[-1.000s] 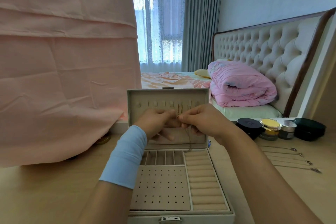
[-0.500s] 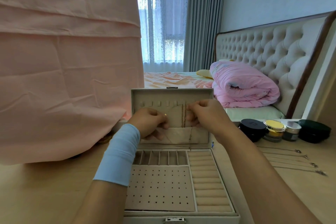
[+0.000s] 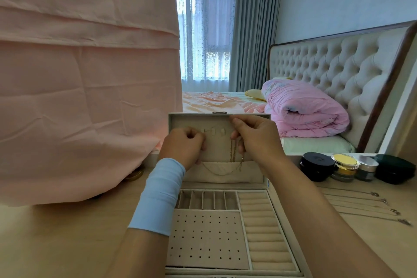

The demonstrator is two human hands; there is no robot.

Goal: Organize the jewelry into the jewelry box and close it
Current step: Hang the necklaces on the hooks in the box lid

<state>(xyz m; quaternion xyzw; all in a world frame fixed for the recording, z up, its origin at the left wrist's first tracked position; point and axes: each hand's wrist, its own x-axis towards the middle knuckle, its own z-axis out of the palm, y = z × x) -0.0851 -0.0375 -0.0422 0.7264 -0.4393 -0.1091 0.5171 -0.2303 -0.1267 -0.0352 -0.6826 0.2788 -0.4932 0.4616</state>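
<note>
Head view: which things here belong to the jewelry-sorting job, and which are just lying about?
Job: jewelry box, gold chain, left hand, right hand, necklaces waiting on the table.
Lying about: jars, pink cloth, folded quilt.

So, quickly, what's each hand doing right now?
Left hand: closed, apparently pinching the gold necklace.
Right hand: closed, holding the same necklace.

The jewelry box (image 3: pixel 264 232) front is cut off below; necklace (image 3: pixel 232 149) ends are hidden.
</note>
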